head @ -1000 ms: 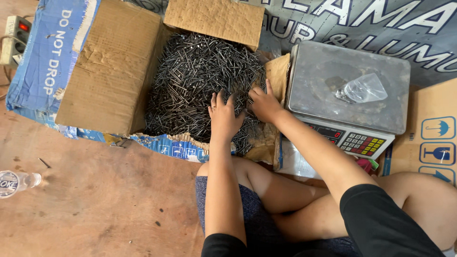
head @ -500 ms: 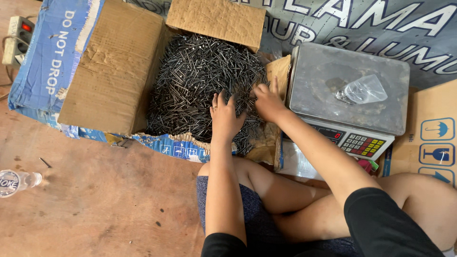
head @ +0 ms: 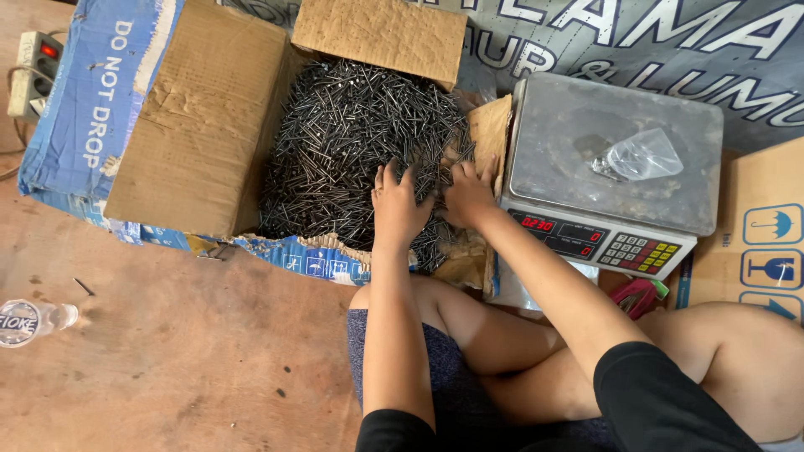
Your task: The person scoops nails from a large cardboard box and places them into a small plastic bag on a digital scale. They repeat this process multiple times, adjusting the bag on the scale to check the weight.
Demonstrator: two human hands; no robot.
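Note:
An open cardboard box lies on the floor, filled with a heap of dark nails. My left hand rests palm down on the near edge of the heap, fingers spread among the nails. My right hand is beside it, fingers curled into the nails at the box's right side; whether it holds any is hidden. To the right stands a grey digital scale with a small clear plastic bag holding a few nails on its pan.
A power strip lies at the far left. A clear bottle lies on the brown floor at the left edge. Another cardboard box stands at the right. My crossed legs fill the lower middle.
Both hands stay in the nail heap with only small finger shifts; the right hand has drawn slightly closer to the left. The view has shifted a little.

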